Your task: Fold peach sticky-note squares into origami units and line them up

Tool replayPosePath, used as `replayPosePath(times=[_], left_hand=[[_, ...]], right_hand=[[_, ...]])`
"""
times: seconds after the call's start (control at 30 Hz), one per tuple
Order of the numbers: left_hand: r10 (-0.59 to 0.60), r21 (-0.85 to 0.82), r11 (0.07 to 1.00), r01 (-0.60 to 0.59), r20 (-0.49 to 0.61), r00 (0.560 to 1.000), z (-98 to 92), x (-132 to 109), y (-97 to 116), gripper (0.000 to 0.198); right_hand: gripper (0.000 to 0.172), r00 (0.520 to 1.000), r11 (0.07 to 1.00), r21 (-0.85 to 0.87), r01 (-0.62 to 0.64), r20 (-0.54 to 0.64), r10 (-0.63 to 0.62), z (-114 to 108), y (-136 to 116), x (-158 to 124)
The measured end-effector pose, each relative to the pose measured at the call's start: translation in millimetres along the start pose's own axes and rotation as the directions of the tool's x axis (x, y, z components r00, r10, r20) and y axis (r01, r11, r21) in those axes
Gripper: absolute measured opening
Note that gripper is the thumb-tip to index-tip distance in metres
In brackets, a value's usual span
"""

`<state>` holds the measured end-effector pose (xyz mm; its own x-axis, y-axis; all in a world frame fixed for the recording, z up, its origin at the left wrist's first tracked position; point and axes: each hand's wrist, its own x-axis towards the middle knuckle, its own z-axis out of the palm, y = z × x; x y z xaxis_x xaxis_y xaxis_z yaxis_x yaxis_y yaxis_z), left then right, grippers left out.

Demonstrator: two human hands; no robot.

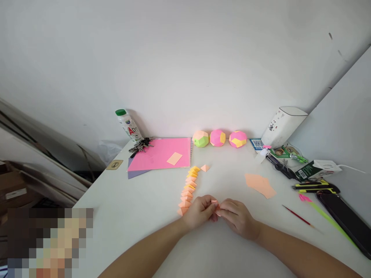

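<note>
near the front edge of the table [139,216] our left hand [199,210] and right hand [238,217] pinch the peach paper piece [215,203], which we should crease sharply.

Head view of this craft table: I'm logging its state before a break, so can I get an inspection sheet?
surface: white table, no spills seen.
job's things: small peach paper piece between both hands; row of folded pieces beside the left hand; loose peach sheets to the right; three paper balls by the wall; pink sheet.
clutter: bottle, keys, white box, red pencil.
grips: left hand and right hand both pinch the paper piece.
cables: one white cable at far right.
surroundings: plain white wall.
</note>
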<state>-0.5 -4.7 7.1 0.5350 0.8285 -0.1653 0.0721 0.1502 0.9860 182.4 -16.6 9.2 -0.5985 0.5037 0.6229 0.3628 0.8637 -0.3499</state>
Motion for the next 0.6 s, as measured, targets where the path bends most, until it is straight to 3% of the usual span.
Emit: replayPosePath(times=[0.13, 0.33, 0.43, 0.6], left_hand=[[0.039, 0.089, 0.995, -0.034, -0.046, 0.998, 1.7, -0.4, -2.6, 0.037], [0.091, 0.230, 0.970, -0.079, -0.044, 0.995, 1.7, -3.0, 6.2, 0.040], [0.103, 0.234, 0.968, -0.095, -0.022, 0.994, 1.8, -4.5, 10.5, 0.038], [0.093, 0.199, 0.976, -0.090, -0.006, 0.996, 1.9, -4.7, 11.5, 0.037]], right_hand=[[0.024, 0.998, 0.994, 0.088, -0.060, -0.006, 0.061, 2.2, 3.6, -4.1], [0.018, 0.948, 0.902, 0.311, -0.299, -0.013, 0.319, 3.4, 6.2, -2.4], [0.018, 0.895, 0.831, 0.384, -0.403, -0.026, 0.446, 3.1, 8.6, -0.4], [0.021, 0.742, 0.620, 0.484, -0.617, 0.097, 0.663, 1.7, 9.8, 0.2]])
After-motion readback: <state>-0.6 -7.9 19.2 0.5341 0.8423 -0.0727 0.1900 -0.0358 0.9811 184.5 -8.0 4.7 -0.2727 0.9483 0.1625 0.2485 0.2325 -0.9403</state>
